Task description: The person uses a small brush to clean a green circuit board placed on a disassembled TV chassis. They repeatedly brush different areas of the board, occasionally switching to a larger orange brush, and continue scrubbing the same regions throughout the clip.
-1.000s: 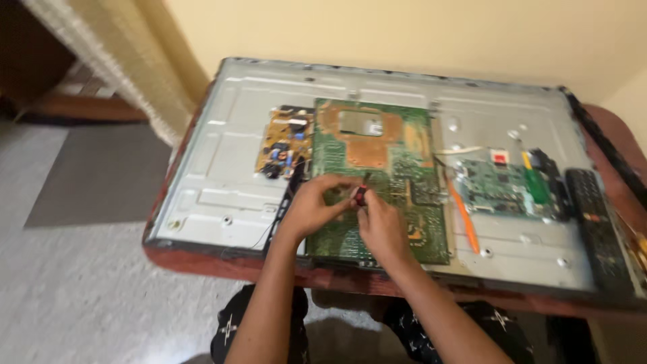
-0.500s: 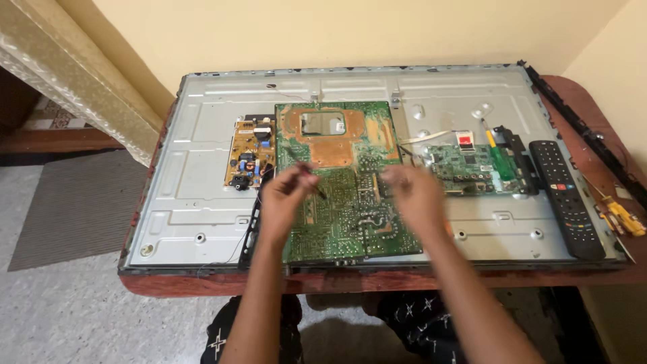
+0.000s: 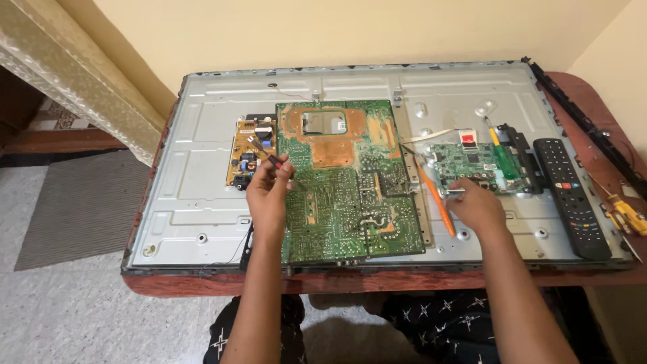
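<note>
Left hand (image 3: 268,192) pinches maybe a probe (image 3: 275,160).

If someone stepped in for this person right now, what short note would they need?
Left hand: raised over the left edge of the large green circuit board, pinching a thin red-and-black probe.
Right hand: fingers resting at the lower edge of the small green board, holding nothing that shows.
Layout: the opened television back panel lies flat on the table; a yellow board sits left of the large one; an orange pry tool lies between the green boards; a black remote lies to the right.
Done: rear cover off, boards exposed.
Left: boards still in place.
</note>
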